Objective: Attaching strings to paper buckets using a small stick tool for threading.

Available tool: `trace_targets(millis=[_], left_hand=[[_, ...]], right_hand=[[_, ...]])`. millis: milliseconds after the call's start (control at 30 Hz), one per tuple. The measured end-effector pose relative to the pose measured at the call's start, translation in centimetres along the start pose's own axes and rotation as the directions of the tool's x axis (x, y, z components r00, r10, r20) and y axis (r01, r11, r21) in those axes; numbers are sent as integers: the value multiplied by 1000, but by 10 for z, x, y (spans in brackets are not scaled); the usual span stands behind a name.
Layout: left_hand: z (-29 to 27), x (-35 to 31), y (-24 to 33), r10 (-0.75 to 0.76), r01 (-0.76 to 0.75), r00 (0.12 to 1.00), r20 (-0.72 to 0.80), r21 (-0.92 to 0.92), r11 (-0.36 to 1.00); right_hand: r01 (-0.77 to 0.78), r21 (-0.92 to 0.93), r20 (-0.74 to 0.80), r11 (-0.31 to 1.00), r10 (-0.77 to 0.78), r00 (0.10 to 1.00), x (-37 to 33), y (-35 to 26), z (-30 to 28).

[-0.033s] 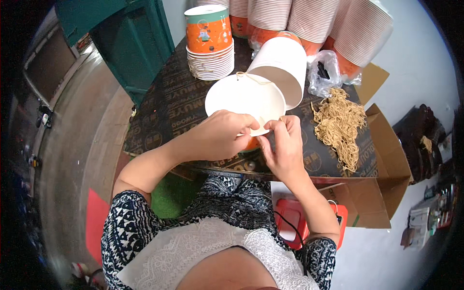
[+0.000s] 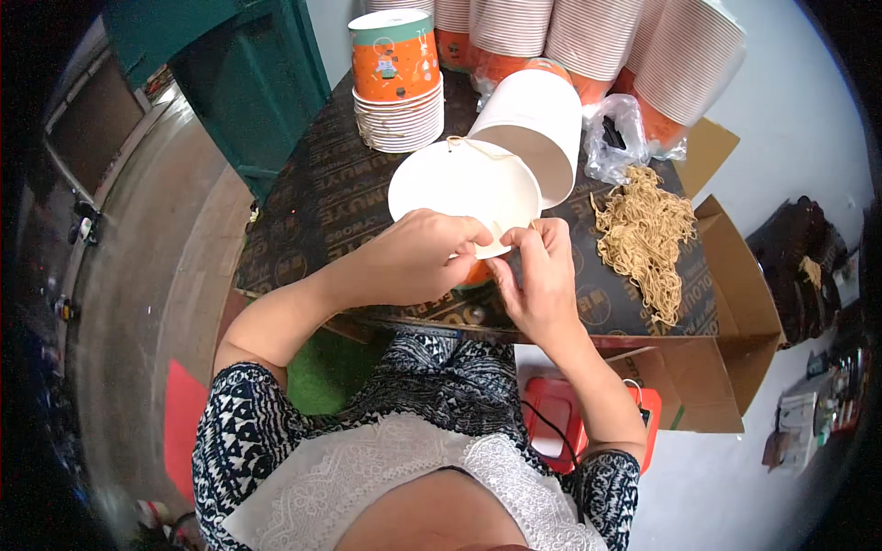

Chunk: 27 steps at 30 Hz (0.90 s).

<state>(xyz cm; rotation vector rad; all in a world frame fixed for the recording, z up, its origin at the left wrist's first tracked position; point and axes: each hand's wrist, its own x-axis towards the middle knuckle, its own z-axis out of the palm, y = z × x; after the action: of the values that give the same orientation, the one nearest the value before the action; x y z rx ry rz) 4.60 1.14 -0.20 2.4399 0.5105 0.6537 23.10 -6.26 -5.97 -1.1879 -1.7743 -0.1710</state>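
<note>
A paper bucket, white inside with orange on its outer wall, stands open-topped at the table's near edge. A thin tan cord loops from a knot at its far rim. My left hand is closed at the near rim, finger and thumb pinching there. Just right of it, my right hand is closed at the same rim, its thumb below the rim outside. A short bit of tan cord shows at the right fingers. My own fingers partly hide what lies between the fingertips.
Behind it a white bucket lies on its side. Stacked orange and green buckets stand at the back left, more stacks along the wall. To the right are a clear plastic bag, a pile of tan cords and an open cardboard box.
</note>
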Motion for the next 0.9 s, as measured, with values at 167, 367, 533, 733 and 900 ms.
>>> trace_targets(millis=[167,367,533,733,900], left_hand=[[-2,2,3,-46,46,999,7,-87,995],[-2,4,3,-66,67,998,25,-73,995],[-9,15,-9,13,-7,993,119,-50,999],[-20,36,-17,-122,158,895,430,-49,986],[-20,40,-19,-204,288,859,469,-113,951]], right_hand=[[-1,-3,18,1000,2,1000,3,-1,-4],[-13,-18,-1,1000,13,1000,2,-1,-2],[-9,-26,-21,1000,9,1000,0,0,3],[-7,-19,-32,1000,7,999,-2,2,3],[-1,-4,-42,1000,1,999,-1,3,4]])
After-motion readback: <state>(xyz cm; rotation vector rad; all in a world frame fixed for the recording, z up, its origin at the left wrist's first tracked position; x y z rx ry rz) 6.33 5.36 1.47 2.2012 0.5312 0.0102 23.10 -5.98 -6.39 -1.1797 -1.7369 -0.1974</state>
